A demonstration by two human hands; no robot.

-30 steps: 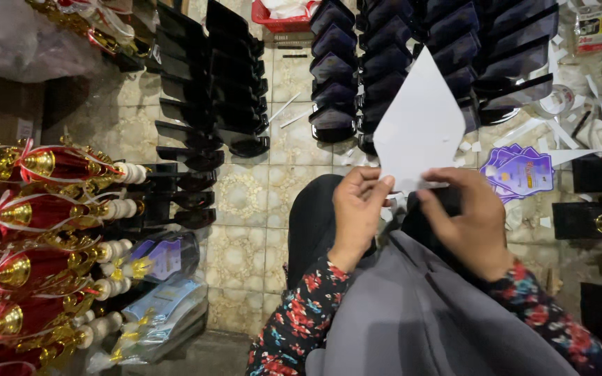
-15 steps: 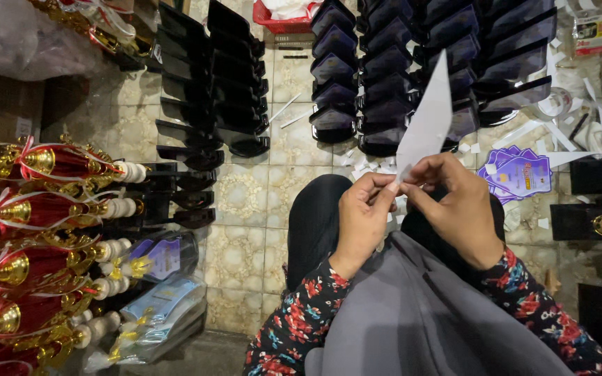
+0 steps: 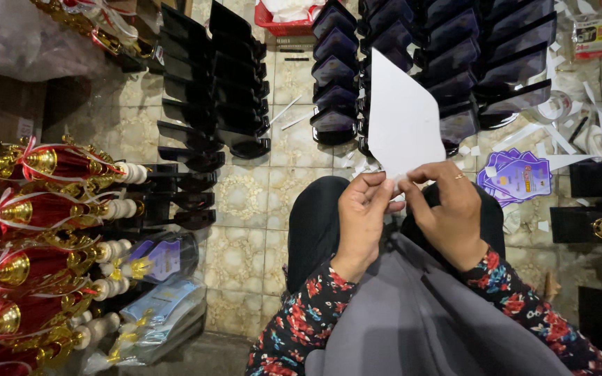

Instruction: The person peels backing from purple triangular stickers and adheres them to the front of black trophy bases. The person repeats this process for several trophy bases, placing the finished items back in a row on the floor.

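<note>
A white shield-shaped sheet stands upright in front of me, its blank side facing me. My left hand and my right hand both pinch its lower corner, fingertips close together. Both sleeves are dark with a red floral print. A grey cloth covers my lap, with my dark trouser knees beyond it.
Rows of black trophy bases and purple-faced plaques stand on the tiled floor. Red and gold trophies lie stacked at left. Purple printed cut-outs, white paper scraps and a red basket lie around.
The sheet turned edge-on half a second ago and now faces me flat again. My hands stayed at its lower corner, fingers shifting together.
</note>
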